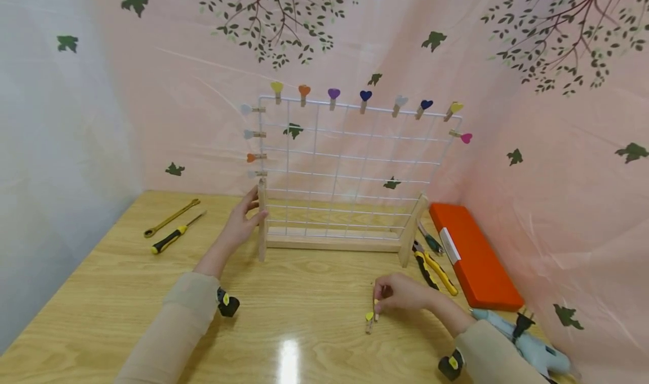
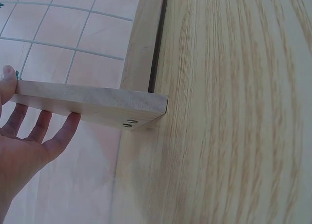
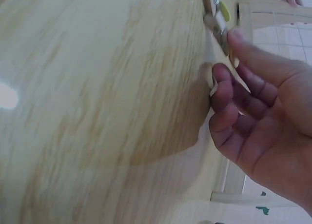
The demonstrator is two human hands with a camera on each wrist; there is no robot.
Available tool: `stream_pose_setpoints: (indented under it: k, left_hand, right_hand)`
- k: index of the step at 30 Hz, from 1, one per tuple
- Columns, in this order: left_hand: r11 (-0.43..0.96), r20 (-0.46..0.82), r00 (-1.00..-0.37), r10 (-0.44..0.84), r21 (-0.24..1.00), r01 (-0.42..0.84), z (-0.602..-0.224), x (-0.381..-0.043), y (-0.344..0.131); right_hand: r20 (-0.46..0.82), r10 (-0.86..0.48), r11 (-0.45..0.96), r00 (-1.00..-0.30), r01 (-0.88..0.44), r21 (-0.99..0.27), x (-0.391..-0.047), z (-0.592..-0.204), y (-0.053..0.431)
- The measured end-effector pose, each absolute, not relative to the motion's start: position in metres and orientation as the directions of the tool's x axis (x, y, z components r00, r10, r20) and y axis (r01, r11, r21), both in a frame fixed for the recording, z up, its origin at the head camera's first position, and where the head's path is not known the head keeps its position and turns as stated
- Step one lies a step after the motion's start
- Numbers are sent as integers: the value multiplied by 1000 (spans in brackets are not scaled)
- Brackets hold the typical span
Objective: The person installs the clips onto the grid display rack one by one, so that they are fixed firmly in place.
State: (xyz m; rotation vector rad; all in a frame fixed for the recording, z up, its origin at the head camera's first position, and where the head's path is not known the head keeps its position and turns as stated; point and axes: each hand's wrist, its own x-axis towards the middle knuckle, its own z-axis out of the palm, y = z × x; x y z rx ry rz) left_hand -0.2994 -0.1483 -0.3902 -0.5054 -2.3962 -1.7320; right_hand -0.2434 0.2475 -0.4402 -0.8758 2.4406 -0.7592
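Note:
A white wire grid [image 1: 350, 159] stands in a wooden stand [image 1: 332, 242], with small heart-topped clothespins [image 1: 333, 94] clipped along its top and both sides. My left hand [image 1: 242, 218] grips the stand's left post [image 1: 262, 232]. In the left wrist view, the thumb lies at the post's edge and the fingertips touch its outer face [image 2: 102, 109]. Over the front right of the table, my right hand [image 1: 403, 291] pinches a small wooden clothespin [image 1: 376, 312] between thumb and fingers. Close beside it lies a clothespin with a yellow heart [image 1: 369, 317]. My right fingers partly hide the held clothespin.
Left on the wooden table [image 1: 299, 294] lie a wrench [image 1: 172, 218] and a screwdriver [image 1: 174, 237]. Pliers [image 1: 436, 271], an orange box [image 1: 476, 260] and a light blue glue gun [image 1: 537, 344] are at the right. A pink printed cloth [image 1: 203, 119] hangs behind.

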Motion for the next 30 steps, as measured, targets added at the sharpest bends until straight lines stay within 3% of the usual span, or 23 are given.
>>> stream_pose_setpoints:
  k: [10,20,24,30]
  left_hand:
    - [278,306,-932,193,894,351,-391,-302,-147]
    - [277,306,-932,195,894,351,-391,-302,-148]
    - [269,308,-932,192,897,352,-392,-302,-148]
    - [274,299,-936,185,899,342,-392,-300,-149]
  right_hand:
    - [-99,-628,619,-772,-418,-665,-245,-421,242]
    - [43,-425,572,-904,-305,-762,-246,-355,253]
    - [210,-324,559,-923,-365,-744,-251,-335,266]
    - [458,-101,435,-883,-453,-778,-258,-309,283]
